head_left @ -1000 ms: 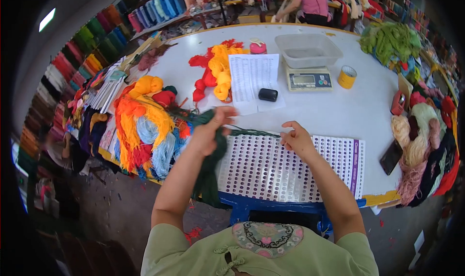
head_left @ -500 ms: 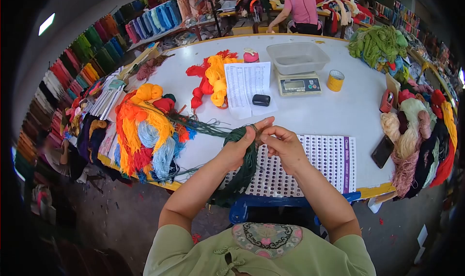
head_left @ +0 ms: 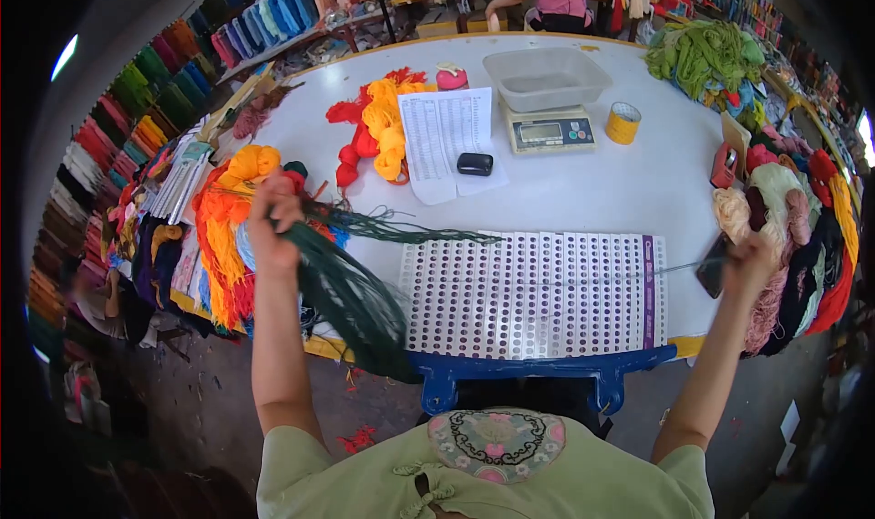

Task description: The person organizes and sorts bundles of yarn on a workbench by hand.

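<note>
My left hand [head_left: 275, 223] is closed around a skein of dark green yarn [head_left: 351, 291], which hangs slantwise down to the table's front edge. Out to the right, my right hand [head_left: 752, 259], somewhat blurred, pinches the end of a thin green strand [head_left: 684, 267]. That strand stretches from the skein side across a row of white cards with holes [head_left: 529, 291]. More dark green yarn [head_left: 410, 231] lies loosely over the table behind the cards. Beside my left hand is a heap of orange, red and blue yarn [head_left: 223, 246].
A digital scale [head_left: 551, 134] carries a plastic tub [head_left: 547, 77]. Near it are a printed sheet [head_left: 442, 136], a black case [head_left: 475, 164] and a tape roll [head_left: 623, 123]. A dark phone [head_left: 714, 266] lies by mixed skeins [head_left: 816, 218]. A blue bar [head_left: 538, 368] borders the cards. Another person [head_left: 556, 0] is behind the table.
My hands have moved far apart from the middle, left hand leftward with the skein, right hand rightward drawing out a strand. The cards are now more exposed, and the view has shifted slightly.
</note>
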{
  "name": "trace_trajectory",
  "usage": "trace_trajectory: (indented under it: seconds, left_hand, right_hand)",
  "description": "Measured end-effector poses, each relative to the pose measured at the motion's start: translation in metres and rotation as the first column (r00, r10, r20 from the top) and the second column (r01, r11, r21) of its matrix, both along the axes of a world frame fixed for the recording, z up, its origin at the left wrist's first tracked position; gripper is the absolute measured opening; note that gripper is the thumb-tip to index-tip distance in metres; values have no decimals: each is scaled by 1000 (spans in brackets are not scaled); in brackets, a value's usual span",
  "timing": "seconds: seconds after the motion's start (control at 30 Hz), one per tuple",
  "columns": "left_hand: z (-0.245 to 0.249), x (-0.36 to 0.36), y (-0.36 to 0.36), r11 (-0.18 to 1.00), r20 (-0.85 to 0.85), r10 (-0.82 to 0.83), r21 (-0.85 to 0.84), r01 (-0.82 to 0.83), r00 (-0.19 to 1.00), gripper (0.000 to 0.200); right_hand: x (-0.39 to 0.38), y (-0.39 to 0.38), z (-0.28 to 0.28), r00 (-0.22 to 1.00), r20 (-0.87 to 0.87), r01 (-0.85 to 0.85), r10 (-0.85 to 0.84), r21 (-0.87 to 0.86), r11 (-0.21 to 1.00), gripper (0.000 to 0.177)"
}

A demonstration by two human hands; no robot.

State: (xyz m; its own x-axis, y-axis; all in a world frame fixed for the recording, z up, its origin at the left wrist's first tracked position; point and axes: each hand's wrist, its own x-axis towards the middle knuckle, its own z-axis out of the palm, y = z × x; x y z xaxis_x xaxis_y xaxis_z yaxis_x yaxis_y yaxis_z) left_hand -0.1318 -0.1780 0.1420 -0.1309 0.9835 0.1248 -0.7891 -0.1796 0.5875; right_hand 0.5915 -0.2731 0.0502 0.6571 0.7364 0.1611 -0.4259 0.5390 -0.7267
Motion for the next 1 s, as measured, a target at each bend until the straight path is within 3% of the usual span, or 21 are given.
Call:
trace_trajectory:
  seconds: [0.07,0.1,0.13,0.17,0.2,0.23,0.27,0.33,0.4,0.43,0.47,0.53,0.57,0.63,0.73,0.83,0.93,1.0]
  left_hand:
    - [12,15,-4,995,14,58,77,-59,998,34]
    - [4,31,5,1000,-101,-15,19,17,995,33]
    - [-9,54,14,995,-210,-93,-40,87,973,33]
    - [-26,83,21,982,-394,-172,-146,123,903,33]
    - [-43,118,28,958,-555,-259,-251,137,791,32]
    - [-54,153,30,912,-588,-401,-331,243,703,31]
    - [-81,178,39,850,-566,-525,-384,360,636,30]
    - [-117,226,42,836,-701,-546,-486,254,459,26]
    - [-147,246,45,885,-883,-447,-413,213,145,27]
    - [-153,248,46,923,-962,-263,-273,273,-73,28]
    - [-159,250,46,954,-971,-127,-176,243,-205,31]
    - [-153,251,39,959,-987,46,0,285,-156,27]
    - [-149,253,38,951,-985,-170,-169,260,-20,25]
    - [-129,260,31,830,-795,-549,-482,279,258,22]
    - [-142,258,43,731,-629,-683,-579,362,372,16]
    - [-163,260,49,702,-602,-712,-599,386,361,15]
    - [-169,257,49,763,-739,-637,-565,312,220,13]
    - [-163,253,39,849,-779,-520,-426,311,351,12]
  right_hand:
    - [-3,1,8,903,235,394,-359,-120,911,7]
    - [-12,12,-5,834,440,410,-334,-86,908,9]
    - [-21,24,-18,720,614,430,-322,-30,903,24]
    - [-75,37,-13,866,499,189,-33,-267,945,30]
    - [-123,49,-12,778,574,17,256,-426,904,24]
    - [-168,60,-15,621,582,-120,524,-590,798,19]
    - [-209,70,-25,542,602,-237,587,-561,793,12]
    - [-265,77,-18,421,543,-251,727,-700,669,8]
    - [-282,93,-47,327,628,-244,706,-666,705,11]
    - [-286,98,-54,274,650,-215,709,-677,704,11]
    - [-287,102,-60,220,669,-186,710,-686,704,12]
    - [-288,101,-58,197,661,-176,724,-702,690,13]
    - [-287,101,-56,192,660,-187,727,-702,687,13]
    - [-285,100,-53,204,631,-213,748,-717,663,13]
    - [-284,102,-46,277,531,-271,801,-756,595,13]
    - [-282,105,-43,342,389,-367,855,-783,503,15]
    - [-273,114,-54,332,274,-489,902,-768,413,18]
    - [-269,117,-59,347,191,-575,918,-730,369,21]
